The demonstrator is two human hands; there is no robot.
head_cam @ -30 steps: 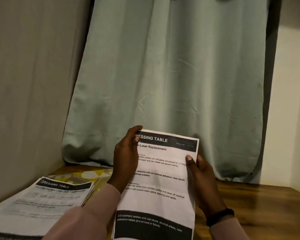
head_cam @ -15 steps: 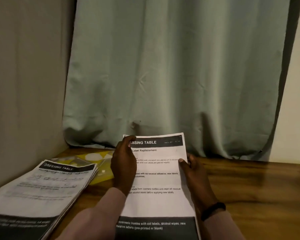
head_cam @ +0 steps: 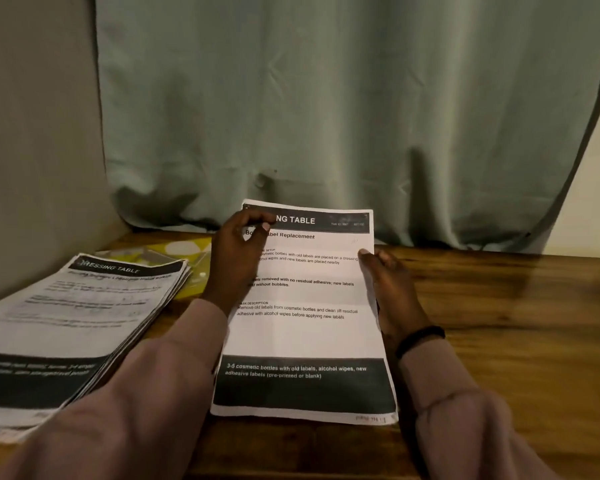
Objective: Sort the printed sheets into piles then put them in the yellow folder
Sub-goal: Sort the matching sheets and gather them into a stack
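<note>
- Two hands hold one printed sheet (head_cam: pixel 305 327) at the middle of the view, its near end low over the wooden table (head_cam: pixel 506 306); whether that end touches the wood cannot be told.
- Left hand (head_cam: pixel 234 261) grips the sheet's left edge towards its top, at about 10 o'clock from the sheet's middle, with the thumb curled over the printed face and covering part of the black header that reads "…NG TABLE".
- Right hand (head_cam: pixel 392 289) holds the right edge, at about 2 o'clock from the sheet's middle; the thumb tip lies on the front of the paper and the fingers go behind it. A black wristband (head_cam: pixel 420 339) sits on that wrist.
- Both forearms wear pinkish sleeves (head_cam: pixel 465 424).
- Readable print on the sheet includes "Label Replacement" and, in the dark band at its foot, "3-5 cosmetic bottles with old labels, alcohol wipes, new adhesive labels".
- At 9 o'clock from the held sheet, a pile of sheets (head_cam: pixel 77 327) lies flat on the table, fanned a little at its right edge, with "DRESSING TABLE" on the top page.
- Beyond that pile, at roughly 10 o'clock, the yellow folder (head_cam: pixel 194 251) lies on the table, partly hidden under the pile's far corner and behind the left hand.
- At 12 o'clock a pale green curtain (head_cam: pixel 326 116) hangs down to the table's far edge.
</note>
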